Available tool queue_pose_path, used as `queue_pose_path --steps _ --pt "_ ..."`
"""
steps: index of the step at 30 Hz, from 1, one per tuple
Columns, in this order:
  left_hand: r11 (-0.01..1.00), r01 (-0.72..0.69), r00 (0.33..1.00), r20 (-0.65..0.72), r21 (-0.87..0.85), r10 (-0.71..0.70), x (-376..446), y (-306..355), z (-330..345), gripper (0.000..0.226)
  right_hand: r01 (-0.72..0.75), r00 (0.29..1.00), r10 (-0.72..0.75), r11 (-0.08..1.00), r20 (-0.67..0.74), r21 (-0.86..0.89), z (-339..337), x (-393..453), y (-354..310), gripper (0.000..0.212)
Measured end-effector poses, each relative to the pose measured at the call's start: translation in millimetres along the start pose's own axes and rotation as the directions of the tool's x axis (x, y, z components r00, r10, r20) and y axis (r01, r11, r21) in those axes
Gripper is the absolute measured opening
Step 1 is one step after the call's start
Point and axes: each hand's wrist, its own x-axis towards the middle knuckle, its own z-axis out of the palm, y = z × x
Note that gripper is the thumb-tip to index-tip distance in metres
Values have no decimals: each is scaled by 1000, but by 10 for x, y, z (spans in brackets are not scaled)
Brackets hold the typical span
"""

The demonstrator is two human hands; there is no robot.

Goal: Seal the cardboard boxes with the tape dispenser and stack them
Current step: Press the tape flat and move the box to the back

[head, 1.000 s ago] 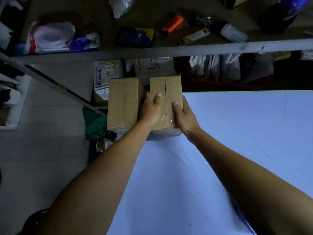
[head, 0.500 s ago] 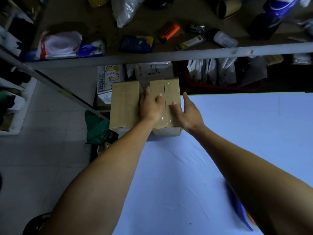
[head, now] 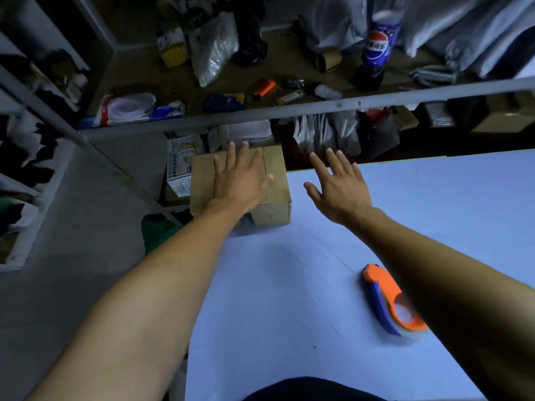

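Both hands have let go of the taped cardboard boxes [head: 240,183] in the centre of the frame. Left hand [head: 240,176] lies flat on top, fingers spread, likely steadying them; right hand [head: 337,186] hovers with fingers wide. The tape dispenser [head: 389,299] rests on the tabletop [head: 289,285] at lower right, within reach.

Pepsi bottle [head: 375,44] upright on shelf [head: 289,111] w/ plastic bags [head: 212,50], orange lighter [head: 263,88]; pale-blue table [head: 434,204].

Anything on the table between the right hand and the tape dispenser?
No. In the head view, only bare blue table cover lies between the right hand and the tape dispenser.
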Motion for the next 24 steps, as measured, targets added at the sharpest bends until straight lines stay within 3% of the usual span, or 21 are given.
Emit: queue_pose_path --steps 14,24 --pt "977 -211 977 13 41 211 -690 562 -145 72 -200 977 187 971 -105 -132 -353 -1225 108 68" --pt "833 -550 835 53 66 547 -1060 2022 -202 71 -512 855 488 849 -176 -128 -576 -2506 932 68"
